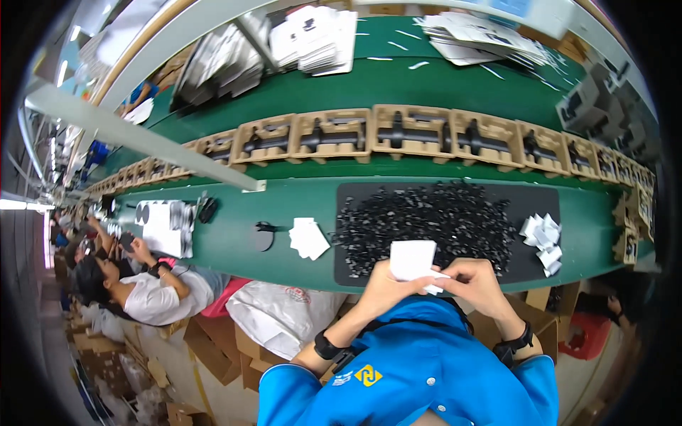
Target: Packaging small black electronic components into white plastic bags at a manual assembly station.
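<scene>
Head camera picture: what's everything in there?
Table: one, green, across middle
Mat: one, dark grey, on table
Bits: too many to count, black, on mat
Folded papers: several, white, mat's right end
Loose papers: several, white, left of mat
Disc: one, grey, left of loose papers
Trays: long row, brown, behind mat
Paper stacks: several, white, beyond trays
Bag: one, white, lower left
Boxes: several, brown, below table
Other people: some, nearest white-topped, left
Held paper: count unclear, white, lower middle
Shirt: one, blue, bottom
Left hand: one, holding paper
Right hand: one, holding paper
</scene>
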Available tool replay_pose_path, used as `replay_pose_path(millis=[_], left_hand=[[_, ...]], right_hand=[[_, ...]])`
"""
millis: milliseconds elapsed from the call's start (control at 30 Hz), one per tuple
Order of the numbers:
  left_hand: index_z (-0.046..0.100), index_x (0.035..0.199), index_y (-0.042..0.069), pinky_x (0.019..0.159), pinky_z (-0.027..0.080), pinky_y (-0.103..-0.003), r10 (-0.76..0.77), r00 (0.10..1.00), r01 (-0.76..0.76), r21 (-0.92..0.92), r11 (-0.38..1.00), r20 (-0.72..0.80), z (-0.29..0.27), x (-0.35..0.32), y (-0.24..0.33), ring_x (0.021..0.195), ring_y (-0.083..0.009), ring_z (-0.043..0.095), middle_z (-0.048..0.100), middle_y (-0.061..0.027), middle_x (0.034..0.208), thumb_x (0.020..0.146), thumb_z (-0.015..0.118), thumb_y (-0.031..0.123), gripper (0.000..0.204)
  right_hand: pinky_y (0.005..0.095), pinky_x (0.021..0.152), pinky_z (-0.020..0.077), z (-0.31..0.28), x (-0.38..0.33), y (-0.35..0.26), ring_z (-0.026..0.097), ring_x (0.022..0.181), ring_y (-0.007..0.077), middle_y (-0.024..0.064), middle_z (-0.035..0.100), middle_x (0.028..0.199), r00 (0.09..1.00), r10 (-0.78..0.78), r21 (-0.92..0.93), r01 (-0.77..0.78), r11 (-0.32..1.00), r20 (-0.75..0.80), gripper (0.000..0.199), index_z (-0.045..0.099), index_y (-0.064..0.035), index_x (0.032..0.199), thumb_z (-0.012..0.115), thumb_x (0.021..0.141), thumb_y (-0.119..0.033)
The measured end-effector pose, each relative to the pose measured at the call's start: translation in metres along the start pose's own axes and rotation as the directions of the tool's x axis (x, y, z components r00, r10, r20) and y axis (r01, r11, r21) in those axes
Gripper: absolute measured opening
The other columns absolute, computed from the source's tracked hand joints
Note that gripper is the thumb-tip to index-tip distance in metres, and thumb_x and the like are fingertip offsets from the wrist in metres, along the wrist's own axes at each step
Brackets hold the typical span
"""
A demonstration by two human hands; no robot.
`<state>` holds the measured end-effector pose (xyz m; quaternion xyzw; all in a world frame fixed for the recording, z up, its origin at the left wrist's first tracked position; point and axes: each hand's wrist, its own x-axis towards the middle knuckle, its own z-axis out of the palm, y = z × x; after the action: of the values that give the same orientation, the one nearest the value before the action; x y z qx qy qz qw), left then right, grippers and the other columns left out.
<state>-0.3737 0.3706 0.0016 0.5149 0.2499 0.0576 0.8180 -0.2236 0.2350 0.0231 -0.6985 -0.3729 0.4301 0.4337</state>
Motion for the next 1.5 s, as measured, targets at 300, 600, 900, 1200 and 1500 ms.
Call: replay_pose_path(millis=[300, 600, 900, 1200, 1500], left_hand=[[0.067, 0.099, -0.003, 0.062, 0.049, -0.027, 0.394, 0.710, 0.062, 0.610, 0.790, -0.584, -0.157, -0.057, -0.032, 0.068, -0.0104, 0.061, 0.070, -0.0088, 0.083, 0.084, 0.063, 0.009, 0.020], [0.070, 0.088, 0.002, 0.083, 0.047, -0.037, 0.623, 0.687, 0.164, 0.915, 0.367, -0.374, -0.389, -0.050, -0.083, 0.106, -0.0333, 0.057, 0.054, -0.0235, 0.124, 0.074, 0.072, 0.014, 0.018], [0.069, 0.092, -0.003, 0.079, 0.049, -0.030, 0.774, 0.571, -0.183, 0.876, 0.446, -0.275, -0.212, -0.023, 0.014, 0.089, -0.0212, 0.061, 0.064, -0.0139, 0.103, 0.076, 0.066, -0.006, 0.016], [0.058, 0.107, -0.004, 0.079, 0.047, -0.025, 0.368, 0.899, -0.366, 0.054, 0.929, -0.238, 0.065, 0.059, -0.019, 0.087, -0.0109, 0.057, 0.060, -0.0087, 0.109, 0.078, 0.064, -0.005, 0.030], [0.062, 0.099, -0.009, 0.076, 0.052, -0.031, 0.166, 0.925, -0.086, 0.237, 0.968, -0.342, 0.211, 0.131, -0.074, 0.080, -0.0194, 0.065, 0.067, -0.0146, 0.091, 0.081, 0.062, -0.002, 0.019]], right_hand=[[0.0273, 0.056, 0.0489, 0.089, 0.035, -0.012, 0.063, 0.064, 0.0209, 0.0123, 0.067, 0.082, 0.948, -0.284, -0.300, 0.232, 0.925, -0.143, 0.013, 0.068, -0.0005, 0.093, 0.063, 0.081, -0.003], [0.0326, 0.060, 0.0505, 0.097, 0.017, 0.010, 0.065, 0.069, 0.0262, 0.0138, 0.067, 0.083, 0.911, -0.065, -0.430, -0.129, 0.894, -0.408, 0.015, 0.068, -0.0023, 0.093, 0.062, 0.080, -0.005], [0.0386, 0.073, 0.0532, 0.101, 0.037, 0.022, 0.063, 0.089, 0.0292, 0.0104, 0.065, 0.100, 0.934, -0.204, -0.455, 0.052, 0.889, -0.292, 0.039, 0.059, -0.0112, 0.117, 0.066, 0.081, -0.026], [0.0382, 0.084, 0.0500, 0.015, 0.004, 0.079, 0.058, 0.102, 0.0329, 0.0186, 0.054, 0.118, 0.775, -0.288, -0.269, 0.158, 0.950, -0.563, 0.066, 0.039, -0.0039, 0.134, 0.070, 0.076, -0.016], [0.0457, 0.071, 0.0504, -0.312, -0.056, 0.171, 0.061, 0.085, 0.0431, 0.0240, 0.062, 0.097, 0.516, -0.084, -0.246, -0.253, 0.936, -0.852, 0.052, 0.036, -0.0065, 0.127, 0.062, 0.084, -0.018]])
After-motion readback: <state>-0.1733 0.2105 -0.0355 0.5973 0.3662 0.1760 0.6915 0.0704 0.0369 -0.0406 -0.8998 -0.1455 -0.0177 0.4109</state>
